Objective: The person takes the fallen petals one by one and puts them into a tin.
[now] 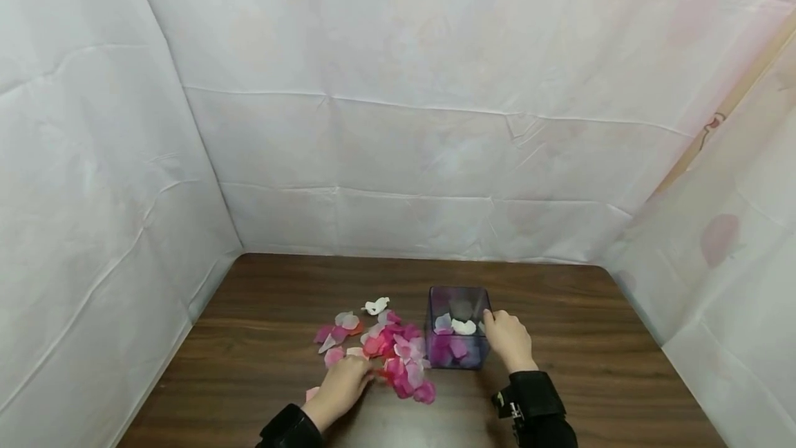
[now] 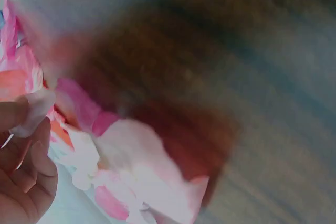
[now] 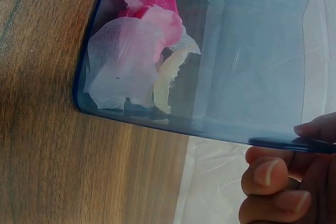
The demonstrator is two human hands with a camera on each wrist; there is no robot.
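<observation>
My left hand (image 1: 343, 387) is low over the near side of a loose pile of petals (image 1: 393, 343) in pink, magenta, red and white. In the left wrist view, its thumb and a finger pinch a pale, translucent petal (image 2: 38, 113). To the right of the pile stands a clear, bluish-purple plastic box (image 1: 438, 299) with an open top. Several petals (image 3: 123, 61), pink, white and cream, lie in the bottom of it. My right hand (image 1: 511, 343) grips the box's right wall at the rim, with the thumb on one side and the fingers on the other.
A small white cut-out piece (image 1: 376, 305) lies behind the pile, its kind unclear. Paler petals (image 1: 346, 321) are scattered on the left. The brown wooden table (image 1: 261, 316) is bordered by white cloth walls (image 1: 398, 144) at the back and both sides.
</observation>
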